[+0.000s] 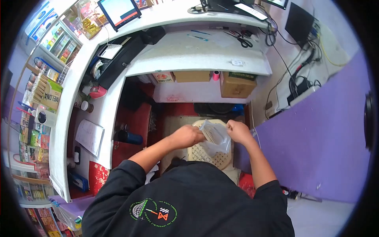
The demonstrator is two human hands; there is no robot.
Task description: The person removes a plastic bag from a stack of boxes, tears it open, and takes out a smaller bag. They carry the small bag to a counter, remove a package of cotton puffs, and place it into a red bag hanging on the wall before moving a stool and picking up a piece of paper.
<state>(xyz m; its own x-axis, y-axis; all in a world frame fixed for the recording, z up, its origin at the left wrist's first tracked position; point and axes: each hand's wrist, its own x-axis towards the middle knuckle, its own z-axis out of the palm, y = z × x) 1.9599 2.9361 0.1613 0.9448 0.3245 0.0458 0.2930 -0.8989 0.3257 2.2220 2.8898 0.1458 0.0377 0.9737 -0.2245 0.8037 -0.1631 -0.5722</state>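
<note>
My left hand point(187, 136) is closed at the left side of a clear plastic bag point(222, 145). Its fingertips are at a small stack of flat, pale brownish pieces point(213, 133) in the bag's mouth; whether they grip the stack or the bag's edge is hard to see. With its fingers pinched, my right hand point(238, 132) holds the bag's upper right edge. Beneath the bag stands a cream woven-pattern plastic stool point(198, 154), partly covered by it.
A white counter point(169, 59) curves ahead, with scissors point(241, 40) and pens on its lower shelf. Below it are cardboard boxes point(237, 85). A dark blue tumbler point(130, 137) and an open notebook point(89, 137) are to the left. A purple panel point(308, 134) stands close on the right.
</note>
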